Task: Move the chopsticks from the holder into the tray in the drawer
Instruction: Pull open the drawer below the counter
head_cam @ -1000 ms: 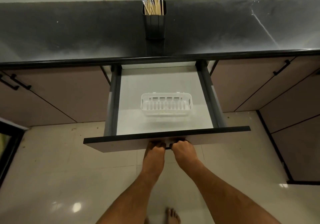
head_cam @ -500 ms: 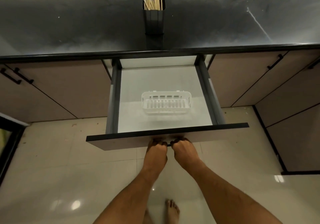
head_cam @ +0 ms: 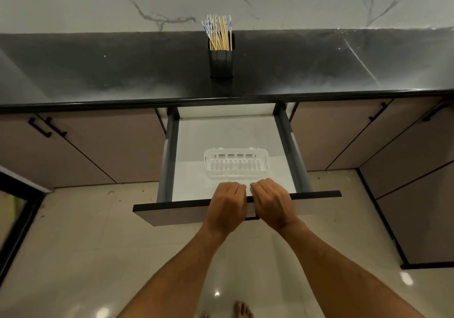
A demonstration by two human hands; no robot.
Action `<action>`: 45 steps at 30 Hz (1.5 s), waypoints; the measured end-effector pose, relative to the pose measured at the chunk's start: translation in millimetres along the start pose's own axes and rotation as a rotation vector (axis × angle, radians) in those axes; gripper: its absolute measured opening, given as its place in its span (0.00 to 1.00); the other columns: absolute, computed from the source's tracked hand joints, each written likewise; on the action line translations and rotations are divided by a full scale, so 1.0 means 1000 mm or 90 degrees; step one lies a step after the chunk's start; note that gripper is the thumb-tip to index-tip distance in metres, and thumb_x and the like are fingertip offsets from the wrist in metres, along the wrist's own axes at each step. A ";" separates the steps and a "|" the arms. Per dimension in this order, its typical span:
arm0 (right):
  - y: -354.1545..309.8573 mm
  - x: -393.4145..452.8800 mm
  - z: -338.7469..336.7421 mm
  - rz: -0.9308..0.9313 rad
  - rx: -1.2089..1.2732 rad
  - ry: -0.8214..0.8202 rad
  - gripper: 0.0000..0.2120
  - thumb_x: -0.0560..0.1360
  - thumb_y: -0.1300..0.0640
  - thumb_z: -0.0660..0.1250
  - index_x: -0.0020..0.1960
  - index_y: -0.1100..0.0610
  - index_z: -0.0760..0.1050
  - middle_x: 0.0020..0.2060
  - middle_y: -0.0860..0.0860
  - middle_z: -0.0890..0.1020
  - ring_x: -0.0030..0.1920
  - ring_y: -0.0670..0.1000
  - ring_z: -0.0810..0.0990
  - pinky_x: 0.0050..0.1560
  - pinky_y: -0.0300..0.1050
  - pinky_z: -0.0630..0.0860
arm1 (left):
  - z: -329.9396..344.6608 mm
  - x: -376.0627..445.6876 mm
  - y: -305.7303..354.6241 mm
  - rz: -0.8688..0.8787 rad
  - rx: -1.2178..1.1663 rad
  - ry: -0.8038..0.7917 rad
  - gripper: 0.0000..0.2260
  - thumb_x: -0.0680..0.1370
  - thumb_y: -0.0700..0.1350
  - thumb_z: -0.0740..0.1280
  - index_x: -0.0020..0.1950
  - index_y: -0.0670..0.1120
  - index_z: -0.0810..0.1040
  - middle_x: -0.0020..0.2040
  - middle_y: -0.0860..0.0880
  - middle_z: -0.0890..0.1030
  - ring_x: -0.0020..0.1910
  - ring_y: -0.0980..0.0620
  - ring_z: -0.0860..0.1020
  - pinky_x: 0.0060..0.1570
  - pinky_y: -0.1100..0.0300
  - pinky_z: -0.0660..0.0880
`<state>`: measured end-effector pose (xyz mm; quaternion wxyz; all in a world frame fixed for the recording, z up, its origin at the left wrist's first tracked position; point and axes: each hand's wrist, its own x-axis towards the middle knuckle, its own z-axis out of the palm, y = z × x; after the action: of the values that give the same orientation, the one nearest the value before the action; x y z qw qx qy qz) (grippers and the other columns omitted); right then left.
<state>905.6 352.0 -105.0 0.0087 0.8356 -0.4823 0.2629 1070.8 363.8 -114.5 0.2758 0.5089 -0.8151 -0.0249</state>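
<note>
Two bare forearms reach forward from the bottom edge, over glossy cream floor tiles that carry bright light spots; toes of a bare foot show at the lower edge. Left hand and right hand sit side by side, backs up, over the top edge of the open drawer's front panel, a flat matte brown slab with a thin black top edge. Fingers on both hands lie close together and bend down past the edge; fingertips hidden, so whether they grip the panel cannot be told.

Drawer: rectangular, smooth white floor, dark grey metal side walls. White plastic tray just beyond the knuckles, near the drawer's middle: oblong, rounded corners, slotted walls, ribbed bottom, nothing in it.

Countertop above: polished black stone, hazy grey reflections, rounded front lip. Brown flat-front cabinet doors with black bar handles to either side.

Holder stands upright mid-counter, well apart from the tray: dark, square-sided, vertical panel lines. Chopsticks upright inside, fanned loosely: slim sticks, some plain bamboo-coloured, some white with blue pattern at the tops. Behind, pale marble-look wall with grey veins.
</note>
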 end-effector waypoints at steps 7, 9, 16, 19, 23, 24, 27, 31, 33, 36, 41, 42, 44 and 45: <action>0.037 0.035 0.011 0.051 -0.020 -0.045 0.06 0.78 0.64 0.66 0.52 0.64 0.81 0.45 0.59 0.85 0.42 0.56 0.83 0.44 0.47 0.82 | 0.004 0.035 -0.033 -0.157 0.014 0.004 0.06 0.78 0.36 0.66 0.52 0.39 0.81 0.46 0.42 0.83 0.44 0.45 0.81 0.50 0.52 0.80; 0.047 0.045 0.019 0.076 -0.028 -0.060 0.08 0.78 0.66 0.66 0.55 0.64 0.81 0.47 0.59 0.85 0.44 0.56 0.83 0.46 0.47 0.82 | 0.009 0.042 -0.045 -0.180 0.020 -0.004 0.06 0.78 0.37 0.66 0.54 0.40 0.80 0.48 0.43 0.83 0.46 0.46 0.81 0.52 0.53 0.80; 0.091 0.067 0.052 0.180 -0.071 -0.159 0.19 0.81 0.60 0.63 0.70 0.65 0.70 0.63 0.60 0.78 0.61 0.57 0.76 0.64 0.47 0.74 | 0.035 0.066 -0.090 -0.270 0.034 -0.039 0.10 0.80 0.39 0.62 0.60 0.41 0.76 0.52 0.44 0.81 0.50 0.48 0.78 0.56 0.57 0.76; 0.105 0.075 0.065 0.293 -0.038 -0.194 0.24 0.81 0.62 0.63 0.74 0.66 0.63 0.68 0.60 0.72 0.66 0.58 0.70 0.68 0.48 0.69 | 0.048 0.069 -0.105 -0.346 0.006 -0.045 0.12 0.81 0.38 0.61 0.63 0.40 0.74 0.56 0.43 0.80 0.54 0.47 0.78 0.58 0.56 0.75; 0.118 0.083 0.082 0.451 0.061 -0.255 0.23 0.78 0.69 0.62 0.72 0.63 0.62 0.64 0.61 0.73 0.60 0.59 0.74 0.57 0.49 0.73 | 0.060 0.075 -0.123 -0.510 -0.076 -0.079 0.14 0.83 0.41 0.61 0.67 0.39 0.71 0.61 0.41 0.77 0.59 0.45 0.77 0.58 0.54 0.74; 0.121 0.085 0.086 0.475 0.073 -0.277 0.24 0.78 0.70 0.62 0.72 0.64 0.61 0.63 0.62 0.73 0.60 0.60 0.75 0.56 0.50 0.75 | 0.064 0.077 -0.128 -0.548 -0.094 -0.099 0.14 0.83 0.42 0.60 0.67 0.39 0.70 0.62 0.41 0.77 0.59 0.44 0.77 0.58 0.54 0.74; 0.132 0.086 0.100 0.518 0.093 -0.317 0.25 0.77 0.70 0.64 0.72 0.63 0.62 0.61 0.61 0.76 0.57 0.60 0.79 0.54 0.51 0.78 | 0.076 0.083 -0.141 -0.620 -0.145 -0.127 0.13 0.83 0.41 0.60 0.66 0.37 0.72 0.61 0.39 0.78 0.58 0.42 0.78 0.55 0.53 0.77; 0.139 0.081 0.113 0.541 0.102 -0.327 0.22 0.78 0.66 0.65 0.70 0.60 0.66 0.55 0.58 0.80 0.52 0.57 0.81 0.53 0.51 0.81 | 0.082 0.085 -0.152 -0.650 -0.163 -0.144 0.10 0.82 0.40 0.62 0.61 0.38 0.75 0.55 0.41 0.81 0.52 0.42 0.81 0.51 0.50 0.80; 0.140 0.081 0.116 0.541 0.108 -0.324 0.20 0.78 0.65 0.65 0.69 0.58 0.68 0.52 0.56 0.81 0.49 0.56 0.82 0.52 0.53 0.82 | 0.083 0.082 -0.154 -0.660 -0.171 -0.146 0.07 0.81 0.39 0.64 0.57 0.39 0.77 0.52 0.42 0.82 0.49 0.43 0.81 0.49 0.46 0.82; 0.138 0.083 0.116 0.555 0.105 -0.328 0.19 0.78 0.66 0.65 0.68 0.58 0.68 0.51 0.56 0.81 0.50 0.57 0.82 0.53 0.55 0.82 | 0.080 0.078 -0.153 -0.673 -0.174 -0.141 0.05 0.80 0.38 0.66 0.54 0.39 0.79 0.49 0.43 0.82 0.46 0.44 0.82 0.44 0.49 0.82; 0.135 0.082 0.113 0.565 0.105 -0.342 0.22 0.78 0.65 0.67 0.70 0.59 0.67 0.54 0.57 0.81 0.53 0.57 0.82 0.56 0.55 0.82 | 0.078 0.073 -0.152 -0.679 -0.200 -0.132 0.05 0.80 0.41 0.67 0.53 0.41 0.79 0.47 0.45 0.82 0.45 0.47 0.82 0.40 0.56 0.81; 0.135 0.082 0.113 0.568 0.105 -0.342 0.22 0.78 0.65 0.67 0.70 0.59 0.67 0.55 0.57 0.81 0.53 0.57 0.82 0.56 0.55 0.82 | 0.079 0.072 -0.152 -0.681 -0.200 -0.133 0.05 0.80 0.40 0.67 0.53 0.41 0.79 0.47 0.45 0.82 0.45 0.47 0.82 0.40 0.56 0.82; 0.135 0.082 0.113 0.573 0.107 -0.341 0.22 0.78 0.65 0.66 0.71 0.58 0.67 0.55 0.57 0.81 0.53 0.57 0.82 0.56 0.55 0.81 | 0.080 0.071 -0.152 -0.677 -0.198 -0.135 0.05 0.80 0.40 0.68 0.55 0.41 0.79 0.49 0.45 0.82 0.45 0.48 0.82 0.42 0.55 0.82; 0.134 0.082 0.113 0.576 0.112 -0.339 0.21 0.79 0.64 0.66 0.70 0.58 0.67 0.55 0.56 0.81 0.53 0.57 0.82 0.56 0.55 0.82 | 0.080 0.071 -0.152 -0.674 -0.199 -0.135 0.06 0.80 0.41 0.68 0.55 0.42 0.79 0.49 0.45 0.82 0.45 0.48 0.82 0.43 0.56 0.82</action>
<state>877.8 184.2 -197.8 -0.2982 0.5795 -0.7562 0.0587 1133.5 211.4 -201.3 0.2145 0.7963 -0.4583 -0.3315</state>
